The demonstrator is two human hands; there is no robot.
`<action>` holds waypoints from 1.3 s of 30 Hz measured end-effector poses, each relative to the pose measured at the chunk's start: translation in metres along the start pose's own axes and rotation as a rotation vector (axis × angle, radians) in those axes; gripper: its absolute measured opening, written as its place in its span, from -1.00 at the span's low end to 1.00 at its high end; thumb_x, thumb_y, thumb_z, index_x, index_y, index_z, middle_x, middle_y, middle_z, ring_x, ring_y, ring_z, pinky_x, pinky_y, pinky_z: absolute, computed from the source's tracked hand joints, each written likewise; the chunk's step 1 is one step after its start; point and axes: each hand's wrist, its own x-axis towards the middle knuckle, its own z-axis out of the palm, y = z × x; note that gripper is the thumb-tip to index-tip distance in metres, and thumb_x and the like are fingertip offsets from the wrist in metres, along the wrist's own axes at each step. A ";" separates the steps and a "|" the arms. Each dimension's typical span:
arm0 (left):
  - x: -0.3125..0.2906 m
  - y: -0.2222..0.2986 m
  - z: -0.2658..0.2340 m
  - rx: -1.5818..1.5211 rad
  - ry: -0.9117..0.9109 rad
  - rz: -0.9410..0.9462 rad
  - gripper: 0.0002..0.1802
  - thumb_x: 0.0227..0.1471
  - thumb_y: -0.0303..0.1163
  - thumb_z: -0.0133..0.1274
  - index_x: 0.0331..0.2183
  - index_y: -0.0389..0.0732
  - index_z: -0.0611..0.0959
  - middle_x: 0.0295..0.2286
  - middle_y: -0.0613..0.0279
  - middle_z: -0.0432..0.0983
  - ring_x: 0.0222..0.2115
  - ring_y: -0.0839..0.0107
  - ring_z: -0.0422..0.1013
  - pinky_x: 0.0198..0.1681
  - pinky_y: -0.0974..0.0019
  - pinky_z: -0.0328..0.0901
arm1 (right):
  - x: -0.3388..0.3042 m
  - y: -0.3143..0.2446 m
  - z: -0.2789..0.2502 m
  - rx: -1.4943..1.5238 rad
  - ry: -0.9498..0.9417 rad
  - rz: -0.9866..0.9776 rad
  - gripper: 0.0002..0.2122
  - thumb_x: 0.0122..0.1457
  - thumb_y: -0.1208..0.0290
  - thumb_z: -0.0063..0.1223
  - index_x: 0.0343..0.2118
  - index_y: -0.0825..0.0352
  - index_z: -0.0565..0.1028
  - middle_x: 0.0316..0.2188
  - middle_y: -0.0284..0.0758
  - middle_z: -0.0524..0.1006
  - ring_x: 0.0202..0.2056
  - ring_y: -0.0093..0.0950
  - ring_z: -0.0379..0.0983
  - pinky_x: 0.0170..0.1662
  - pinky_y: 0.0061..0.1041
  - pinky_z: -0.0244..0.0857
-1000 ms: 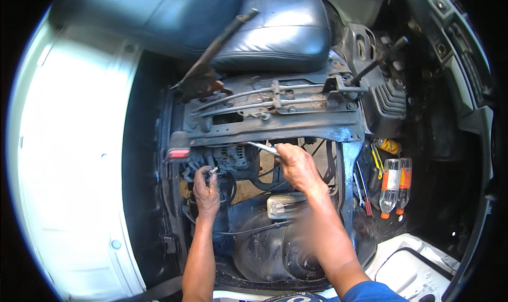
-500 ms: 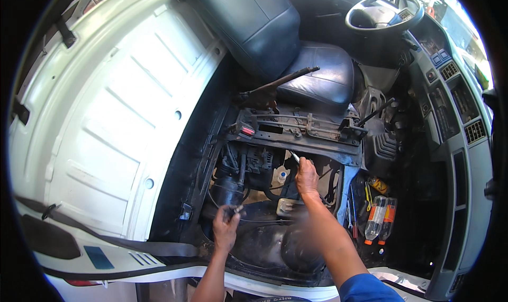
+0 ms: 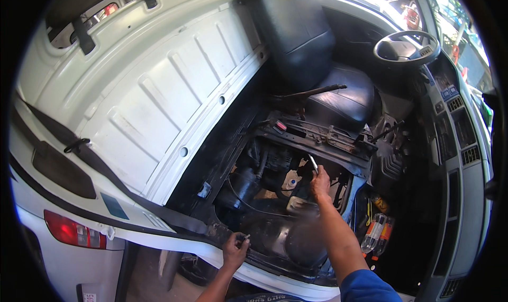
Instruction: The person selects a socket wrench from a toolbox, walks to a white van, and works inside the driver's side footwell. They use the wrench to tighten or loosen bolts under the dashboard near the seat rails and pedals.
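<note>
Deep in the open engine bay [image 3: 275,206] under the tilted seat [image 3: 338,98], right hand [image 3: 319,184] is closed around a thin metal tool [image 3: 313,163], tip pointing up-left. Left hand [image 3: 234,250], near the sill [image 3: 185,238], pinches a small metal part [image 3: 245,237]. Bottles [image 3: 377,233] lie right, on the floor.

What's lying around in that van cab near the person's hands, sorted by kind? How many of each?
Clear plastic bottles with orange bottoms, on the floor: 2
Slim silver tools, one in the right hand, one in the left hand: 2
Dark padded seats: 1
Black steering wheels: 1
Total: 6
</note>
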 end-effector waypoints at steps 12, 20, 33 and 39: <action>-0.001 0.003 0.009 0.276 0.141 0.240 -0.72 0.07 -0.31 0.21 -0.25 -0.28 0.56 -0.41 -0.04 0.53 -0.39 -0.05 0.52 -0.31 0.07 0.41 | 0.003 -0.032 0.056 1.971 -0.162 0.928 -0.58 0.42 -0.05 -0.28 -0.38 0.24 0.31 -0.63 -0.44 0.23 -0.69 -0.58 0.07 -0.56 -0.52 0.09; 0.001 0.002 0.002 0.231 0.027 0.236 -0.73 0.07 -0.33 0.19 -0.25 -0.29 0.55 -0.38 -0.05 0.53 -0.36 -0.04 0.51 -0.31 0.05 0.41 | -0.014 -0.066 0.078 1.869 -0.129 0.885 -0.67 0.43 0.06 -0.23 -0.31 0.24 0.37 -0.63 -0.43 0.23 -0.68 -0.59 0.07 -0.49 -0.52 0.21; 0.006 0.002 -0.017 0.153 -0.234 0.245 -0.73 0.06 -0.37 0.18 -0.21 -0.28 0.55 -0.31 -0.08 0.52 -0.31 -0.06 0.52 -0.25 0.07 0.44 | -0.032 -0.053 0.020 -0.068 -0.049 0.257 -0.82 0.25 0.34 0.07 -0.22 0.33 0.42 -0.37 0.05 0.53 -0.23 0.09 0.48 -0.21 -0.06 0.29; 0.012 0.001 -0.018 0.140 -0.249 0.347 -0.73 0.05 -0.36 0.20 -0.23 -0.30 0.57 -0.35 -0.08 0.52 -0.38 -0.01 0.53 -0.33 0.14 0.44 | -0.067 -0.057 -0.037 -0.008 -0.246 0.315 -0.80 0.25 0.31 0.08 -0.29 0.39 0.46 -0.47 -0.07 0.47 -0.35 -0.15 0.44 -0.26 -0.20 0.28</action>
